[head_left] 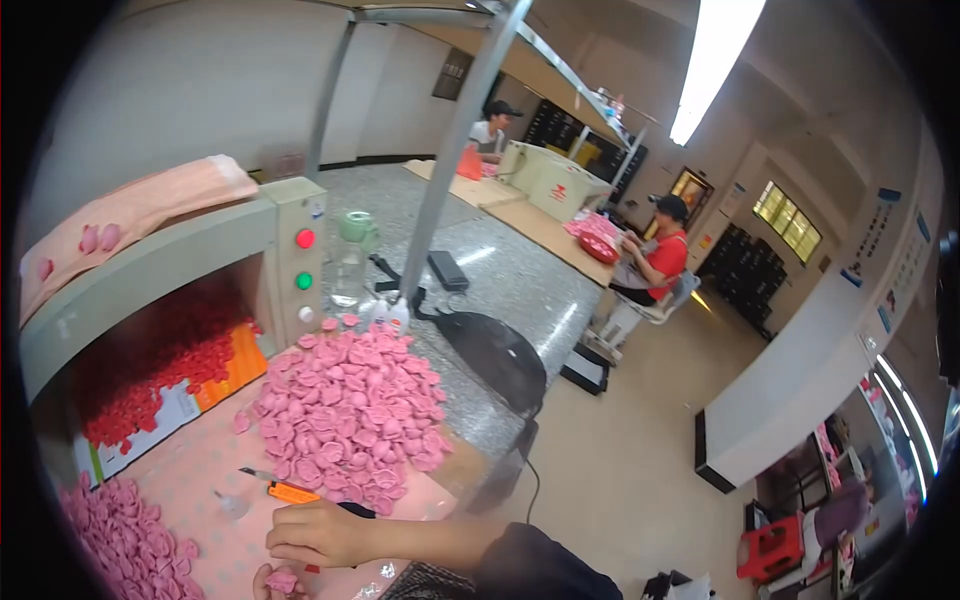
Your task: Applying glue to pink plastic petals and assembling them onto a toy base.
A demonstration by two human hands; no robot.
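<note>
My right hand (320,535) rests on the pink mat (190,480) with its fingers curled together and nothing visible in them. Its forearm runs back to a dark sleeve (530,570). Just beyond its fingers lies an orange-handled cutter (290,492). My left hand (268,583) shows only partly at the lower edge, pinching a small pink rubber piece (282,580). A big heap of the same pink pieces (345,420) lies right behind the cutter. A second heap (120,540) lies at the lower left.
A grey-green machine (180,250) with red and green buttons stands at the left, red pieces (150,370) inside its opening. A green-lidded bottle (352,250) stands beside it. A black seat (495,355) sits at the table's edge. Two people (655,262) work at far tables.
</note>
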